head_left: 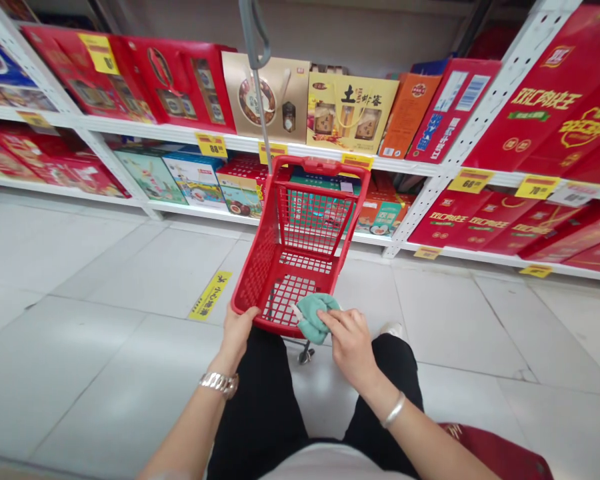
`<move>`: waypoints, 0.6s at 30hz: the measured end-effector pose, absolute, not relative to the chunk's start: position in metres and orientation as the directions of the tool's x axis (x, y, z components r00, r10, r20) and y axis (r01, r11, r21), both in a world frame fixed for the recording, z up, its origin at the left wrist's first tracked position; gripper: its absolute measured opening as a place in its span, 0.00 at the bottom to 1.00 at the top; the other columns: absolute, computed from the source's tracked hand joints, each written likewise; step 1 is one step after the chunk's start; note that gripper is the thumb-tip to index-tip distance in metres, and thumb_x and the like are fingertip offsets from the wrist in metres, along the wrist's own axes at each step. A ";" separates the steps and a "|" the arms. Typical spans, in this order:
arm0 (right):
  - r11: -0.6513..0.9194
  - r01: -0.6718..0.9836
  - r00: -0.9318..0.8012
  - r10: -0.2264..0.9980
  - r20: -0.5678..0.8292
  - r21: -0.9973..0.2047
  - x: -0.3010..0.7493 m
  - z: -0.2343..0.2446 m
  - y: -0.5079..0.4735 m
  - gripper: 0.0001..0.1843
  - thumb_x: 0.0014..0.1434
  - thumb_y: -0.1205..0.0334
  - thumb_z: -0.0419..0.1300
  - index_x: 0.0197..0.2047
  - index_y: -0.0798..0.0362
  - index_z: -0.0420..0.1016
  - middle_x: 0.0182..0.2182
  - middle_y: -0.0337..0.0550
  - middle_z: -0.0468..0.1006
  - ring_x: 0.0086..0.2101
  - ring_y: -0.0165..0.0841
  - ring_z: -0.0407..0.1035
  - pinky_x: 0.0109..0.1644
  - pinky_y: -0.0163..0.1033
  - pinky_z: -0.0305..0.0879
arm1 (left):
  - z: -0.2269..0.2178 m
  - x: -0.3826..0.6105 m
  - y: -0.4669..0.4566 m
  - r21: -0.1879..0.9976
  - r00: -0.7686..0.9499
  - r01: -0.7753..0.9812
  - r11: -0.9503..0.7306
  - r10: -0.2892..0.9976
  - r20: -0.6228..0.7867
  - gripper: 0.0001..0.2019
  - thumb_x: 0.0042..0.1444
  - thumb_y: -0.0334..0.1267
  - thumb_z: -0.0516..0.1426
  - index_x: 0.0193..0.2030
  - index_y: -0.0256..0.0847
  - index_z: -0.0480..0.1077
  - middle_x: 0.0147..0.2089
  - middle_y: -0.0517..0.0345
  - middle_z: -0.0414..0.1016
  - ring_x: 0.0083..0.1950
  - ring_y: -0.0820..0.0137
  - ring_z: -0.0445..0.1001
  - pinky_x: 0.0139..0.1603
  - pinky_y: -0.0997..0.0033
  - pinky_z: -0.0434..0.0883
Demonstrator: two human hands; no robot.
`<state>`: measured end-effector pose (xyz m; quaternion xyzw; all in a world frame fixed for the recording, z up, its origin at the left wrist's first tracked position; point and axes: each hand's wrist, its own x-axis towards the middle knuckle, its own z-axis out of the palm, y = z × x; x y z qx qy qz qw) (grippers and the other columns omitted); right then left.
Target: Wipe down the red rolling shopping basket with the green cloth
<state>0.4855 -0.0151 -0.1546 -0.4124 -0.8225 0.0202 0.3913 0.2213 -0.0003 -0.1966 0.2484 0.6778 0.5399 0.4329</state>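
A red plastic wheeled shopping basket stands in front of me, its grey pull handle rising at the far end. My left hand grips the near left rim. My right hand presses a teal cloth onto the near rim, with the fingers on top of it. A small white tip shows at the cloth's left edge. The basket's inside looks bare through its mesh. A metal watch circles my left wrist, and a silver bangle circles my right.
White metal shelves ahead hold red and gold gift boxes with yellow price tags. Pale floor tiles carry a yellow sticker. A dark red bag sits at the lower right, next to my right arm.
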 end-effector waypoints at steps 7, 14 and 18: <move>0.733 0.635 -0.493 0.626 0.604 -0.242 0.461 -0.151 -0.020 0.26 0.62 0.78 0.56 0.58 0.45 0.78 0.46 0.44 0.80 0.41 0.37 0.63 0.42 0.45 0.56 | -0.168 0.196 0.003 0.934 -0.522 -0.166 0.315 0.776 -0.355 0.22 0.39 0.35 0.63 0.46 0.44 0.70 0.37 0.59 0.79 0.34 0.68 0.77 0.34 0.71 0.75; 0.767 0.617 -0.586 0.596 0.549 -0.175 0.465 -0.143 0.008 0.25 0.64 0.74 0.61 0.60 0.42 0.77 0.47 0.41 0.81 0.42 0.36 0.64 0.43 0.45 0.54 | -0.161 0.178 0.002 0.930 -0.484 -0.126 0.346 0.797 -0.362 0.22 0.39 0.36 0.64 0.45 0.44 0.71 0.38 0.58 0.81 0.36 0.67 0.78 0.37 0.69 0.75; 0.746 0.649 -0.549 0.595 0.587 -0.150 0.480 -0.139 0.048 0.24 0.64 0.76 0.59 0.58 0.44 0.79 0.46 0.41 0.83 0.42 0.36 0.64 0.43 0.45 0.54 | -0.158 0.174 0.005 0.924 -0.468 -0.133 0.358 0.799 -0.377 0.23 0.40 0.36 0.64 0.47 0.46 0.70 0.40 0.59 0.80 0.37 0.68 0.78 0.37 0.70 0.74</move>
